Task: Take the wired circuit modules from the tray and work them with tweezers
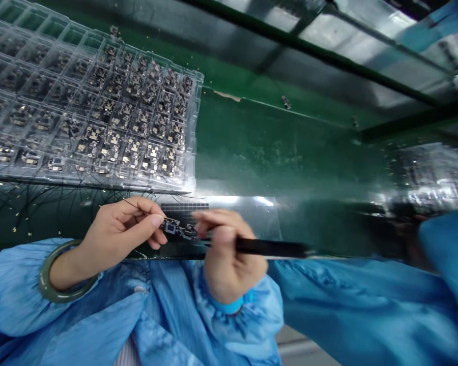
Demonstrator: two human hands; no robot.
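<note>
A small dark circuit board (171, 226) is pinched at its left end between the thumb and fingers of my left hand (127, 226). My right hand (231, 249), slightly blurred, is closed around a black-handled tool (273, 248) that points out to the right. The fingertips of that hand are at the board's right end; the tool's tip is too blurred to make out. Under the board lies a dark sheet with a grid pattern (185, 207). Clear plastic trays (193, 152) full of similar boards stand just beyond my left hand.
Thin black wires (72, 190) lie along the front edge of the trays. A small part (286, 102) rests on the green table (244, 147). At the right is another person's blue sleeve (448, 254), near shiny, blurred trays (435, 168). A green bar (313, 53) crosses the back.
</note>
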